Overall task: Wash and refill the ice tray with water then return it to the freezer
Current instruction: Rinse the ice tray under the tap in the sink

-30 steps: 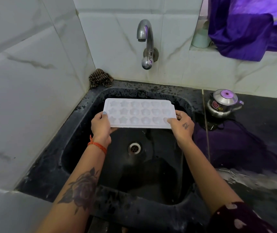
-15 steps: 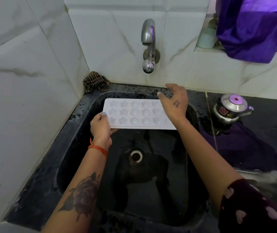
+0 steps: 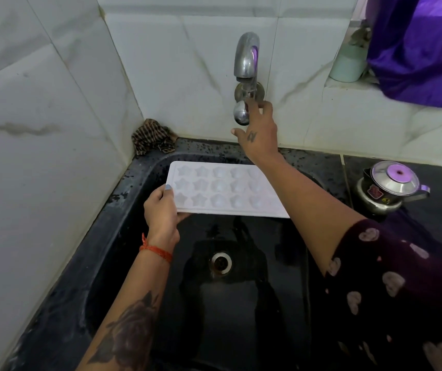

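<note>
We hold the white ice tray (image 3: pixel 222 190) level over the back half of the black sink (image 3: pixel 123 236), well above the drain (image 3: pixel 221 263), with only our left hand (image 3: pixel 161 212) pinching its near left corner: thumb on top, fingers curled underneath. Our right hand (image 3: pixel 258 129) is up at the tap (image 3: pixel 245 76) on the back wall, fingertips against the round knob (image 3: pixel 240 115); we cannot tell whether they grip it or merely touch it. No water is running that we can see. The tray has 3 rows of star and dome cells and looks like thin, light plastic, probably a bit bendy. Held by 1 corner it should sag or tip once water loads it, and a wet rim will be slippery, so we judge a grip on both short edges safer for filling.
</note>
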{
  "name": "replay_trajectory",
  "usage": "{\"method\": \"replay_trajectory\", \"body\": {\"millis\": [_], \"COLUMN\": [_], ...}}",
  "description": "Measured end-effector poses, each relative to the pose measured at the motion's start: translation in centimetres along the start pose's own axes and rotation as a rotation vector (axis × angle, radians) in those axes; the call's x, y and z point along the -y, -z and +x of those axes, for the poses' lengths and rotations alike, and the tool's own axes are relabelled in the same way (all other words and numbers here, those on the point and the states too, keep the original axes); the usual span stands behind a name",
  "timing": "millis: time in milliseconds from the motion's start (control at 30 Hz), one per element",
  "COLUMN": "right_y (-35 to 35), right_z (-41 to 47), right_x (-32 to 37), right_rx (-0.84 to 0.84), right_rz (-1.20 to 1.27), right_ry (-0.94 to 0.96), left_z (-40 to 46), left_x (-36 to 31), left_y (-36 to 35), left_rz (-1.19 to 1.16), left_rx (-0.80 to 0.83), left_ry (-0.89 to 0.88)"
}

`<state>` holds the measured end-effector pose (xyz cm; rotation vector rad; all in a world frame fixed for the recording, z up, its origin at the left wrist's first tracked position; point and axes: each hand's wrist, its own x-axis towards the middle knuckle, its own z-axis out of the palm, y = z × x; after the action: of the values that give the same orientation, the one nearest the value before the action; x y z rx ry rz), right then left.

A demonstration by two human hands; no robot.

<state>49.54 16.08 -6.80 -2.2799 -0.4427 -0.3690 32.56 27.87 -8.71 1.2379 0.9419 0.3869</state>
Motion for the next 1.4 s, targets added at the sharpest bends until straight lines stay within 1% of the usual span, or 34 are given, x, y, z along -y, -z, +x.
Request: {"method": "replay_trajectory", "body": {"millis": [200, 333, 467, 533, 633, 700, 867, 933, 1033, 1133, 1233, 1300, 1367, 1400], "right_y": [-0.5, -0.4, -0.8, -0.7, -0.8, -0.8, 0.4, 0.9, 1.1, 0.9, 1.5, 2.1, 2.6, 2.8], "right_z": [1.3, 1.5, 1.4, 1.4, 1.5, 1.5, 1.0, 0.8, 0.9, 1.6, 1.3, -0.1, -2.2, -3.5], "right_x": [-0.3, -0.8, -1.2, -1.3, -1.4, -1.6, -1.4, -1.5, -1.8, -2.2, -2.2, -2.0, -2.1, -2.2], "right_rx": [-0.048, 0.015, -0.012, -0.059, -0.108, -0.090, 0.031, 0.018, 0.066, 0.149, 0.217, 0.205, 0.143, 0.104], "right_rz": [-0.110, -0.171, -0.268, -0.303, -0.307, -0.303, -0.283, -0.287, -0.340, -0.311, -0.133, -0.018, 0.024, 0.024], "right_ry": [0.073, 0.157, 0.256, 0.298, 0.336, 0.339, 0.295, 0.331, 0.391, 0.345, 0.212, 0.123, 0.024, -0.060], "left_z": [0.8, 1.1, 1.2, 1.1, 1.1, 1.1, 1.1, 1.0, 1.0, 1.1, 1.2, 1.2, 1.2, 1.3], "left_x": [-0.3, -0.3, -0.1, 0.1, 0.1, 0.1, -0.1, -0.2, -0.4, -0.2, 0.2, 0.5, 0.7, 0.8], "left_y": [-0.4, -0.6, -0.5, -0.5, -0.5, -0.6, -0.5, -0.6, -0.8, -0.9, -1.0, -1.0, -1.1, -1.1], "left_rz": [-0.011, -0.022, -0.024, -0.026, -0.031, -0.034, -0.046, -0.053, -0.060, -0.043, -0.026, -0.034, -0.035, -0.033], "left_rx": [-0.016, -0.014, -0.011, -0.013, -0.011, -0.010, -0.012, -0.011, -0.010, -0.017, -0.024, -0.029, -0.034, -0.036], "left_ry": [0.016, 0.023, 0.021, 0.022, 0.022, 0.022, 0.015, 0.014, 0.016, 0.012, 0.014, 0.024, 0.033, 0.035]}}
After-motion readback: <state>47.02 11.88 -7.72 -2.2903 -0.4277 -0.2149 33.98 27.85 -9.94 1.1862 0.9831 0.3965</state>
